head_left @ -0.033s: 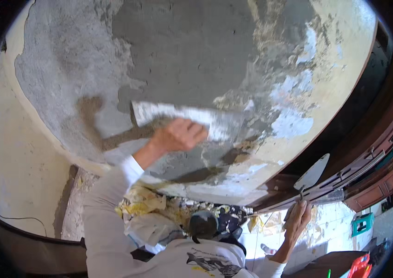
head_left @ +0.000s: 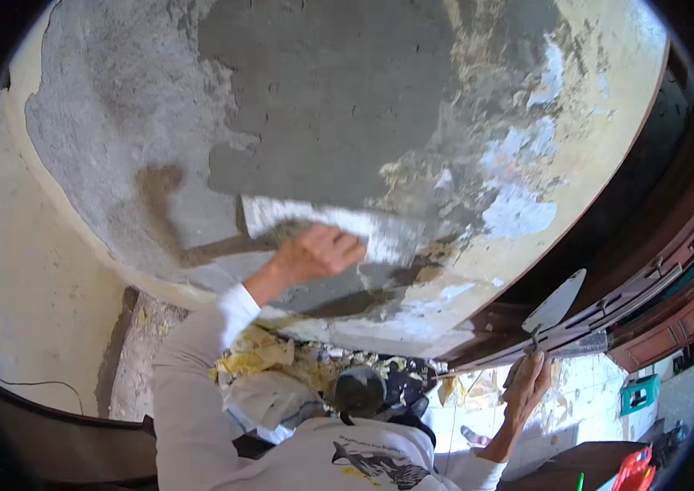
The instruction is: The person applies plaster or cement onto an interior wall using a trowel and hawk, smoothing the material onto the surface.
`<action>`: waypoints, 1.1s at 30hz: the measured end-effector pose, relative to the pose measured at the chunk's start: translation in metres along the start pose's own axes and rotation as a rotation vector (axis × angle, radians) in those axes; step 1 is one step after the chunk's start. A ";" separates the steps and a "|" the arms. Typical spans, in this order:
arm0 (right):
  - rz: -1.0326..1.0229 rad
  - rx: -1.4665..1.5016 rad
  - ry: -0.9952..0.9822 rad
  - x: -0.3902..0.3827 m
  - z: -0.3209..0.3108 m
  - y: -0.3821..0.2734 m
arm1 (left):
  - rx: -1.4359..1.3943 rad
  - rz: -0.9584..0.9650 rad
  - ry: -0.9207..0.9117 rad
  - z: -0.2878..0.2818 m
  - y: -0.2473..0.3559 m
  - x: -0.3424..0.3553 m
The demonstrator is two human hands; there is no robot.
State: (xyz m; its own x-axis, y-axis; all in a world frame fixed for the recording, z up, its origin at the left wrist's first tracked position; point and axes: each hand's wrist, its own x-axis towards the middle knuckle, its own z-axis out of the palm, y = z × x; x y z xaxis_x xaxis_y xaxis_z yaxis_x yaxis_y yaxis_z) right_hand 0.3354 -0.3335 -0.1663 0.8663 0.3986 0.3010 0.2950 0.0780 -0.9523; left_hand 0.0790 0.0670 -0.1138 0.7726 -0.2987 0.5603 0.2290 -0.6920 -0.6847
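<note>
My left hand (head_left: pixel 318 252) is closed around the grip of a rectangular plastering trowel (head_left: pixel 392 233), whose pale, smeared blade lies across the wall; its far end is blurred. Above the blade spreads a smooth, dark grey patch of plaster (head_left: pixel 330 106). Rougher, lighter grey plaster (head_left: pixel 110 114) covers the wall to the left. Lower right, my right hand (head_left: pixel 529 383) grips the handle of a pointed trowel (head_left: pixel 557 303), its leaf-shaped blade tilted up and away from the wall. The handle is mostly hidden by the fingers.
Peeling cream paint (head_left: pixel 600 164) borders the plaster on the right. Dark wooden furniture (head_left: pixel 666 327) stands beyond it. Rubble and yellowish scraps (head_left: pixel 314 368) litter the wall's foot, beside a pale sack (head_left: pixel 269 401). A green stool (head_left: pixel 640 395) stands on the tiled floor at right.
My left hand and the plastering trowel have shifted slightly down the wall. My right hand with the pointed trowel has hardly moved.
</note>
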 end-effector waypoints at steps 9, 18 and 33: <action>0.027 -0.091 0.020 -0.010 -0.018 -0.019 | -0.323 -0.210 -0.198 0.016 0.119 -0.090; -0.053 -0.095 0.048 0.009 -0.003 -0.009 | 0.360 -0.245 0.442 -0.100 -0.128 0.113; 0.044 0.026 -0.128 0.029 0.051 -0.037 | -0.068 -0.078 -0.015 0.001 0.028 0.016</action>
State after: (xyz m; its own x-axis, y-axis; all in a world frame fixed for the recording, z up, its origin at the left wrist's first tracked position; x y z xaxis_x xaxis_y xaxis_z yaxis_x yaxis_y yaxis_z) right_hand 0.3291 -0.2786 -0.1254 0.8194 0.5152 0.2514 0.2458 0.0805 -0.9660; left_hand 0.0984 0.0442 -0.1245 0.7629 -0.2323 0.6034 0.2490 -0.7557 -0.6058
